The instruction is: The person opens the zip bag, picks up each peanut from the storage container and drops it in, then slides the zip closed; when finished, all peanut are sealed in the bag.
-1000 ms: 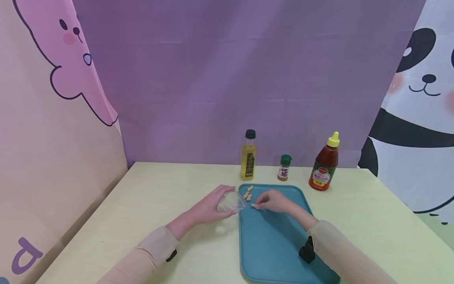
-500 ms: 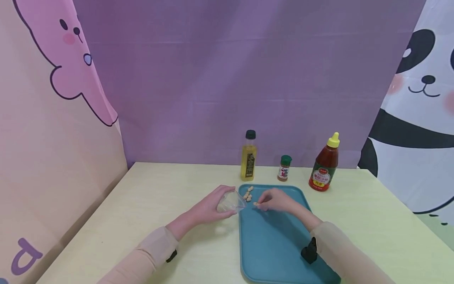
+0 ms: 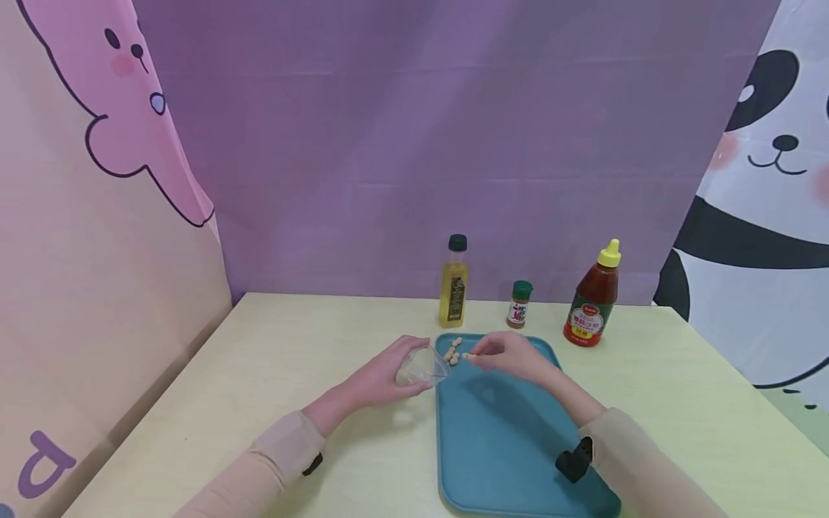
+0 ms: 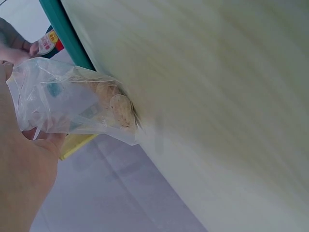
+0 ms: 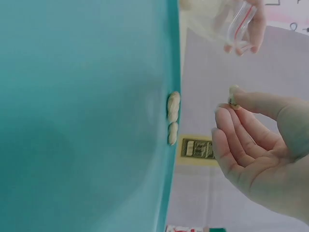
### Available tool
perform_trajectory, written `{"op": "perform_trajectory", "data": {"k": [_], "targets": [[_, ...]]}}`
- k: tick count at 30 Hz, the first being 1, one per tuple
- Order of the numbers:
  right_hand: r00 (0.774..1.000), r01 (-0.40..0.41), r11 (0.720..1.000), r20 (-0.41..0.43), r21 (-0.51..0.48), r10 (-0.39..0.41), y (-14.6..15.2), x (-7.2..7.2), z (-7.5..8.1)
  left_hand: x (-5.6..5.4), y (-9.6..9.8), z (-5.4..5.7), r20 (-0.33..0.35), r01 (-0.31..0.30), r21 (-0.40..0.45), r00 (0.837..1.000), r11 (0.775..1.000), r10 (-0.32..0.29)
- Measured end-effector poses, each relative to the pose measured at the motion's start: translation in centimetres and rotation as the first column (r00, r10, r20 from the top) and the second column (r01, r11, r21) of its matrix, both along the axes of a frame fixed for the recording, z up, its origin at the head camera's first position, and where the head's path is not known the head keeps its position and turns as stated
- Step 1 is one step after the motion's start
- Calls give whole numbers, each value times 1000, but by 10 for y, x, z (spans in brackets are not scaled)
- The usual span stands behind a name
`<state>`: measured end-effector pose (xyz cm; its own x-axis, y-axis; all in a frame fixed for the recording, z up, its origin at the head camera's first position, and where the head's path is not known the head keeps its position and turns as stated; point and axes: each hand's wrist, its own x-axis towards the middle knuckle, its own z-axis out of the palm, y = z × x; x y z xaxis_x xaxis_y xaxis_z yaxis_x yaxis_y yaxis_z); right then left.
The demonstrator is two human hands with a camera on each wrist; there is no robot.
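My left hand (image 3: 383, 374) grips a clear zip bag (image 3: 421, 368) by its mouth, just left of the tray. Peanuts (image 4: 121, 110) lie at the bottom of the bag in the left wrist view. Between thumb and fingertips my right hand (image 3: 512, 357) pinches a single peanut (image 5: 233, 99), mostly covered by the thumb in the right wrist view. It is up above the far end of the blue tray (image 3: 499, 453), a short way right of the bag's mouth. Several peanuts (image 3: 451, 354) rest in the tray's far left corner.
Behind the tray stand a bottle of yellow oil (image 3: 453, 291), a small green-capped jar (image 3: 518, 306) and a red sauce bottle with a yellow cap (image 3: 591, 306). The pale table (image 3: 311, 324) ends at a purple backdrop (image 3: 363, 158).
My right hand has risen from low over the tray with the peanut pinched in it, coming level with the bag's mouth. The left hand and bag have hardly moved.
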<state>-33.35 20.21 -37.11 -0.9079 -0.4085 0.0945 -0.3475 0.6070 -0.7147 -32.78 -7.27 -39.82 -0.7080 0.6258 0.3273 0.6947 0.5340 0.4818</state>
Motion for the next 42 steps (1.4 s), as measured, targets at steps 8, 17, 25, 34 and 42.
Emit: {"op": "perform_trajectory", "data": {"k": [8, 17, 25, 34, 42], "targets": [[997, 16, 1000, -80, -7, -16, -18, 14, 12, -1, 0, 0, -9, 16, 2, 1000, 1000, -16], [994, -70, 997, -91, -17, 68, -39, 22, 14, 0, 0, -1, 3, 21, 6, 1000, 1000, -21], [991, -88, 996, -97, 7, 88, -47, 25, 10, 1, 0, -2, 24, 17, 9, 1000, 1000, -17], [989, -79, 997, -124, 18, 80, -49, 28, 12, 1, 1, -2, 12, 19, 18, 1000, 1000, -19], [988, -80, 997, -134, 14, 81, -47, 25, 11, 1, 1, 0, 26, 10, 22, 1000, 1000, -11]]}}
